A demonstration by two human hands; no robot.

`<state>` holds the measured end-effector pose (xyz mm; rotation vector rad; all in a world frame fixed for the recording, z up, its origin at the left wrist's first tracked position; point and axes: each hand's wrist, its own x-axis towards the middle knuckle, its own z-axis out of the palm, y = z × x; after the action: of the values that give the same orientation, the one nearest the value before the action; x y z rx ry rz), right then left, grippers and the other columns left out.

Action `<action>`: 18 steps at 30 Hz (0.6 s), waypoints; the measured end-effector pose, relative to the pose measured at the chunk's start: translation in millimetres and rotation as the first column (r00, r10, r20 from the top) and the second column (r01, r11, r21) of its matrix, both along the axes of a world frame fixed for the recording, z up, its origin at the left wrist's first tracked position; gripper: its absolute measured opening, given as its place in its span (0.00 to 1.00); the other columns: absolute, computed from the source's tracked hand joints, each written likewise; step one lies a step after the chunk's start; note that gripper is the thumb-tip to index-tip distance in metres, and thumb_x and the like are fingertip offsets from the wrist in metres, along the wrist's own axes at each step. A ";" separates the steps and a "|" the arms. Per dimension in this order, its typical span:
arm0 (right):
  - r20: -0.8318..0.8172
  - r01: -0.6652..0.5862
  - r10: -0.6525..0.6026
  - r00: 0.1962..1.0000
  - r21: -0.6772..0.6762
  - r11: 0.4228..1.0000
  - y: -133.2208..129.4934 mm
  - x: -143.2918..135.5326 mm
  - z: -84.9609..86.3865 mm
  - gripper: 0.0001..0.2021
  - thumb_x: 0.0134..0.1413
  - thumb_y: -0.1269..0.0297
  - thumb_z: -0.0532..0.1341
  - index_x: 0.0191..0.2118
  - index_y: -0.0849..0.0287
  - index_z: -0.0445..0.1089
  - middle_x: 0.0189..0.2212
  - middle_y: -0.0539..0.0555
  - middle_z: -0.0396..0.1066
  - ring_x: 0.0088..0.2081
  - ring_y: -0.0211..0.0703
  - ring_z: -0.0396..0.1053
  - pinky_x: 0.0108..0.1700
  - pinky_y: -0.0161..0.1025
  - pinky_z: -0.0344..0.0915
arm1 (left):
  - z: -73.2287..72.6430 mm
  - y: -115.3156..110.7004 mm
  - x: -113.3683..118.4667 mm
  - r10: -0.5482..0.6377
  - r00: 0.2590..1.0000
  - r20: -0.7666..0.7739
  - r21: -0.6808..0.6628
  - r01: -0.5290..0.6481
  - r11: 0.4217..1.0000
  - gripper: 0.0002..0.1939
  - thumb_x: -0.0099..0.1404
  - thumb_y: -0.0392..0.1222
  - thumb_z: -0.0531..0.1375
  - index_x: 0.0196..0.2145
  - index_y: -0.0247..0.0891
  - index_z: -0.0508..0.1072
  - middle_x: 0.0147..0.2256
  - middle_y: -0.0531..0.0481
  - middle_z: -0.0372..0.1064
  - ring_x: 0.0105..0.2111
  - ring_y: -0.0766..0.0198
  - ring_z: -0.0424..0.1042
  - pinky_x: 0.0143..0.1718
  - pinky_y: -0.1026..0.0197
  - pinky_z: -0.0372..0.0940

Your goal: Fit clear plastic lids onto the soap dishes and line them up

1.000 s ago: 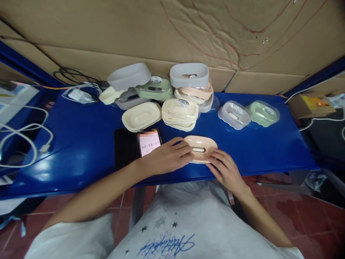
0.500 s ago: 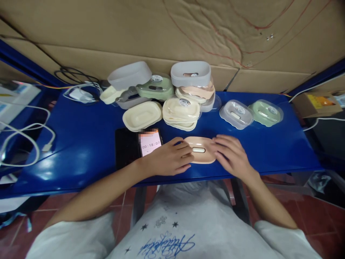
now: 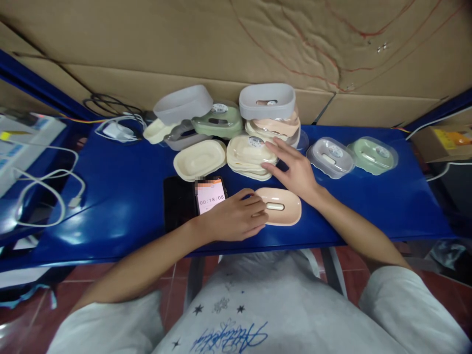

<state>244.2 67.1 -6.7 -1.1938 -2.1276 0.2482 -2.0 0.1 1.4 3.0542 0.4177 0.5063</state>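
Observation:
A peach oval dish [image 3: 289, 211] with a pale bar in its middle lies near the table's front edge. My left hand [image 3: 245, 215] is closed at the dish's left rim, its fingers bent over that edge. Farther back, my right hand [image 3: 293, 169] has its fingers spread, with the tips at the right side of a stack of cream pieces [image 3: 245, 152] under a clear labelled cover. A cream dish [image 3: 199, 160] sits left of the stack.
Grey tubs [image 3: 267, 101], a green packaged dish [image 3: 219, 120] and peach pieces are piled behind. Grey [image 3: 326, 160] and green packages [image 3: 372, 156] lie right. A phone [image 3: 211, 195] showing a timer is left, cables [image 3: 44, 196] farther left.
My right hand has left the peach dish's right side and moved back and left to the cream stack. My left hand remains at the dish. The whole view has shifted slightly.

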 end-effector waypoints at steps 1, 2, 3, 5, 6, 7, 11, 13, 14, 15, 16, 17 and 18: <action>-0.022 -0.002 0.002 1.000 0.013 1.000 0.4 1.3 2.1 0.26 0.72 0.49 0.65 0.70 0.51 0.72 0.71 0.58 0.68 0.71 0.55 0.68 0.74 0.57 0.66 | -0.2 -0.1 -0.1 -0.001 1.000 -0.003 0.003 0.001 1.000 0.06 0.78 0.40 0.59 0.42 0.40 0.76 0.44 0.47 0.78 0.47 0.57 0.76 0.58 0.50 0.65; -0.036 -0.002 0.003 0.999 0.028 1.000 -0.2 4.0 5.5 0.26 0.72 0.49 0.65 0.69 0.51 0.73 0.71 0.58 0.68 0.71 0.55 0.69 0.74 0.56 0.65 | -0.3 -0.2 -0.1 -0.003 1.000 -0.004 0.006 0.003 1.000 0.05 0.78 0.40 0.60 0.42 0.40 0.76 0.44 0.47 0.78 0.47 0.57 0.76 0.58 0.50 0.65; -0.043 0.002 0.000 0.999 0.045 0.999 -2.1 8.1 9.9 0.26 0.71 0.49 0.66 0.69 0.51 0.73 0.71 0.58 0.68 0.71 0.55 0.68 0.74 0.56 0.66 | -0.2 -0.4 0.0 -0.004 1.000 0.000 0.009 0.004 1.000 0.05 0.77 0.40 0.60 0.42 0.40 0.76 0.45 0.47 0.78 0.47 0.57 0.76 0.58 0.50 0.66; -0.045 0.019 -0.015 0.999 0.086 0.996 -12.5 19.7 19.3 0.27 0.71 0.50 0.66 0.70 0.50 0.72 0.72 0.57 0.67 0.71 0.56 0.68 0.74 0.57 0.66 | 0.8 -1.1 0.2 -0.001 1.000 0.029 0.014 0.000 1.000 0.04 0.77 0.41 0.62 0.43 0.40 0.76 0.48 0.46 0.78 0.49 0.56 0.77 0.59 0.50 0.66; -0.047 0.030 -0.025 0.999 0.112 0.993 -21.5 26.7 23.1 0.27 0.70 0.51 0.67 0.70 0.49 0.72 0.72 0.57 0.67 0.71 0.57 0.68 0.74 0.57 0.66 | 1.9 -1.6 0.1 0.004 0.999 0.052 0.018 -0.005 1.000 0.04 0.76 0.42 0.63 0.45 0.40 0.76 0.51 0.45 0.78 0.52 0.55 0.76 0.61 0.48 0.66; -0.053 0.044 -0.037 0.998 0.137 0.990 -33.0 34.1 25.5 0.28 0.69 0.52 0.68 0.71 0.48 0.71 0.72 0.56 0.67 0.70 0.57 0.69 0.74 0.57 0.66 | 3.2 -2.1 -0.2 0.012 0.997 0.080 0.025 -0.014 1.000 0.05 0.76 0.42 0.64 0.46 0.40 0.76 0.54 0.44 0.77 0.55 0.53 0.75 0.64 0.47 0.65; -0.067 0.085 -0.077 0.995 0.128 0.988 -93.8 59.0 17.5 0.33 0.66 0.60 0.72 0.73 0.44 0.67 0.71 0.55 0.68 0.69 0.58 0.71 0.71 0.57 0.70 | 9.3 -3.4 -3.8 0.040 0.982 0.186 0.072 -0.054 0.996 0.11 0.74 0.42 0.66 0.53 0.43 0.75 0.61 0.43 0.74 0.63 0.52 0.70 0.70 0.45 0.62; -0.065 0.083 -0.078 0.995 0.082 0.993 -122.1 64.1 6.1 0.36 0.65 0.64 0.73 0.74 0.42 0.65 0.72 0.55 0.66 0.69 0.57 0.71 0.71 0.58 0.72 | 10.4 -2.2 -5.5 0.042 0.976 0.212 0.095 -0.064 0.993 0.13 0.75 0.42 0.66 0.55 0.44 0.73 0.62 0.42 0.73 0.63 0.52 0.70 0.68 0.44 0.65; -0.063 0.071 -0.067 0.996 0.066 0.995 -133.0 64.4 0.2 0.37 0.64 0.65 0.73 0.75 0.42 0.64 0.73 0.55 0.66 0.69 0.58 0.71 0.71 0.58 0.72 | 10.2 -1.2 -6.0 0.040 0.975 0.218 0.101 -0.063 0.993 0.14 0.75 0.41 0.66 0.56 0.44 0.73 0.63 0.41 0.73 0.63 0.52 0.71 0.67 0.44 0.66; -0.060 0.053 -0.049 0.997 0.057 0.997 -141.3 63.5 -5.3 0.38 0.64 0.65 0.73 0.75 0.42 0.63 0.73 0.55 0.65 0.69 0.58 0.70 0.71 0.59 0.72 | 9.4 0.0 -6.3 0.037 0.974 0.223 0.100 -0.061 0.993 0.14 0.75 0.41 0.66 0.56 0.44 0.72 0.62 0.41 0.73 0.62 0.51 0.72 0.66 0.44 0.68; -0.055 0.029 -0.026 0.998 0.052 0.998 -146.8 61.5 -9.9 0.39 0.63 0.66 0.74 0.75 0.42 0.63 0.73 0.55 0.65 0.70 0.58 0.70 0.71 0.59 0.72 | 8.3 1.3 -6.3 0.032 0.974 0.222 0.093 -0.054 0.994 0.14 0.75 0.42 0.66 0.56 0.43 0.71 0.62 0.40 0.73 0.61 0.50 0.73 0.64 0.44 0.69; -0.049 0.004 -0.002 0.999 0.049 0.999 -149.9 58.9 -13.5 0.39 0.63 0.66 0.74 0.76 0.42 0.62 0.74 0.55 0.64 0.70 0.58 0.69 0.71 0.60 0.72 | 7.0 2.6 -6.2 0.024 0.977 0.213 0.080 -0.042 0.996 0.14 0.76 0.42 0.66 0.56 0.43 0.71 0.60 0.39 0.74 0.60 0.50 0.74 0.62 0.45 0.71; -0.042 -0.018 0.020 0.999 0.048 0.999 -150.8 56.0 -16.2 0.40 0.63 0.66 0.74 0.76 0.42 0.61 0.74 0.55 0.64 0.70 0.58 0.69 0.71 0.60 0.72 | 5.6 3.9 -6.1 0.014 0.979 0.202 0.063 -0.028 0.998 0.14 0.76 0.42 0.65 0.56 0.42 0.71 0.58 0.40 0.75 0.58 0.50 0.74 0.60 0.46 0.72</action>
<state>300.2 -83.7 -22.9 -1.1313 -2.0971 0.2281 -8.2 4.0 7.0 3.0205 0.4337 0.8375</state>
